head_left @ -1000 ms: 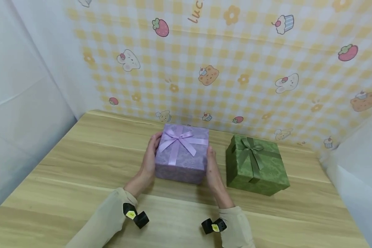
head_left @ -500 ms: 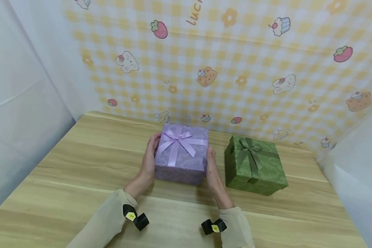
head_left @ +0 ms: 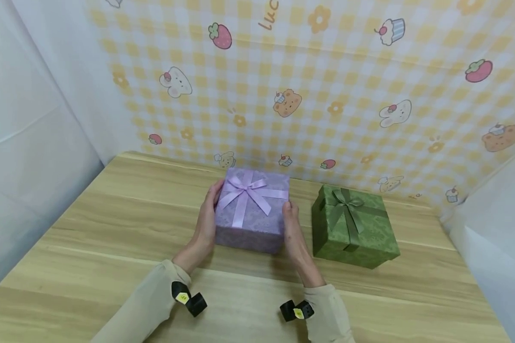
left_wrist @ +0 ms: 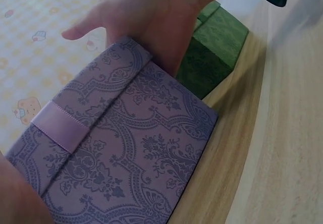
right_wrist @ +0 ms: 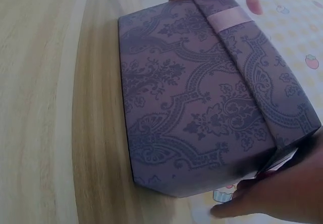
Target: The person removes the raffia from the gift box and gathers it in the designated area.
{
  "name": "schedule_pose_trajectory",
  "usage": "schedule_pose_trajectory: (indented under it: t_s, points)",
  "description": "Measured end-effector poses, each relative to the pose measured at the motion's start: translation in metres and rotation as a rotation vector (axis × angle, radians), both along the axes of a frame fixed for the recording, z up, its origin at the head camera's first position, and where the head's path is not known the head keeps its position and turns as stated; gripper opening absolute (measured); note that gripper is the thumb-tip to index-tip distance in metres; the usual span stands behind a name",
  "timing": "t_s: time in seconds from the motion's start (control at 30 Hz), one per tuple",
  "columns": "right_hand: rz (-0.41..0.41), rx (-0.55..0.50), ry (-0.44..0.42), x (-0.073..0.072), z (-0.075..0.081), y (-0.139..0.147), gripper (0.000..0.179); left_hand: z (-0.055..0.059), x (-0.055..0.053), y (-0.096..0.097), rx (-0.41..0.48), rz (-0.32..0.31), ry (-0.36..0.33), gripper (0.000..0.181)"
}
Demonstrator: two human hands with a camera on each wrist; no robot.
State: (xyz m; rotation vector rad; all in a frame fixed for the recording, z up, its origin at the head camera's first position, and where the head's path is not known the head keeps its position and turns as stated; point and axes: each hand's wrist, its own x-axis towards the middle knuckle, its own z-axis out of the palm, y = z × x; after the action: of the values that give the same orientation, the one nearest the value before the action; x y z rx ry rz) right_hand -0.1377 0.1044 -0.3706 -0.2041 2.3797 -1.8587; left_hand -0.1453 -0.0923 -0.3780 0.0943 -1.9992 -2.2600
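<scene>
A purple gift box (head_left: 251,209) with a patterned surface and a lilac ribbon bow stands between both hands in the head view. My left hand (head_left: 206,221) grips its left side, fingers around the far part of that side. On the opposite side my right hand (head_left: 293,236) holds the box, its thumb along the lid's right edge. The left wrist view shows the lid sitting down over the box's front wall (left_wrist: 136,143), with the right palm against the far side. In the right wrist view the right fingers (right_wrist: 282,196) lie by the lid's end.
A green gift box (head_left: 356,226) with a dark green bow stands right of the right hand. Both boxes are near the back of the wooden table (head_left: 124,214). Behind rises a yellow checked cloth (head_left: 257,71) with cartoon prints; white sheets hang at both sides.
The head view has shifted slightly. Both hands keep hold of the purple gift box, and both boxes stay in place.
</scene>
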Motion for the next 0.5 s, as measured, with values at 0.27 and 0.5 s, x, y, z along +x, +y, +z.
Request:
schedule_pose_trajectory:
  t_s: [0.27, 0.5]
  points:
    - [0.014, -0.009, -0.027, -0.0019, 0.0037, 0.0020, 0.079, 0.0023, 0.0015, 0.0006, -0.097, 0.007, 0.002, 0.058]
    - [0.048, -0.065, -0.079, -0.0068, 0.0068, 0.0095, 0.075, 0.0006, 0.0015, -0.0066, 0.002, -0.184, -0.025, 0.059]
